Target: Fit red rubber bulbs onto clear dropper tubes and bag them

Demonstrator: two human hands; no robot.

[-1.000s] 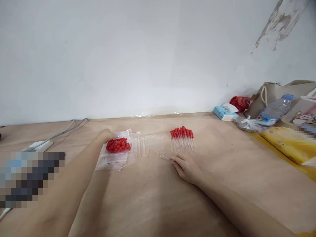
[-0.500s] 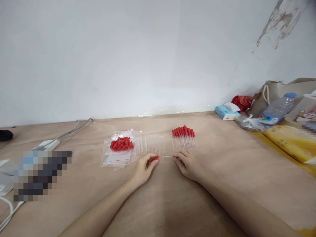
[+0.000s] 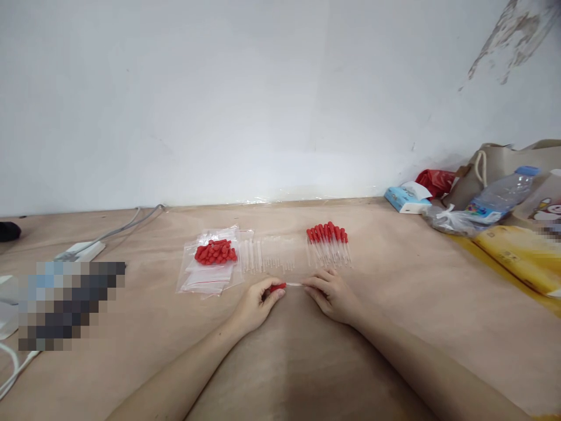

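Observation:
My left hand (image 3: 259, 301) pinches a red rubber dropper bulb (image 3: 279, 287) between thumb and fingers. A thin clear glass dropper tube (image 3: 294, 285) is pinched in my right hand (image 3: 331, 295), lying level, and its left end meets the open end of the bulb. Whether the end sits inside the bulb I cannot tell. Beyond my left hand, a heap of red bulbs (image 3: 215, 252) rests on clear zip bags (image 3: 205, 282). Loose glass tubes (image 3: 258, 255) lie side by side right of them. Farther right, several droppers with red bulbs fitted (image 3: 328, 240) lie in a row.
Brown paper (image 3: 144, 327) covers the table up to the white wall. At the right stand a tissue pack (image 3: 407, 200), a plastic bottle (image 3: 504, 193) and a yellow packet (image 3: 521, 257). A power strip (image 3: 85, 252) with cables and a blurred-out object (image 3: 72, 307) lie at left.
The bulb and the glass tube were apart with a gap between them; now their ends meet. My hands have come slightly closer together. The view has shifted a little.

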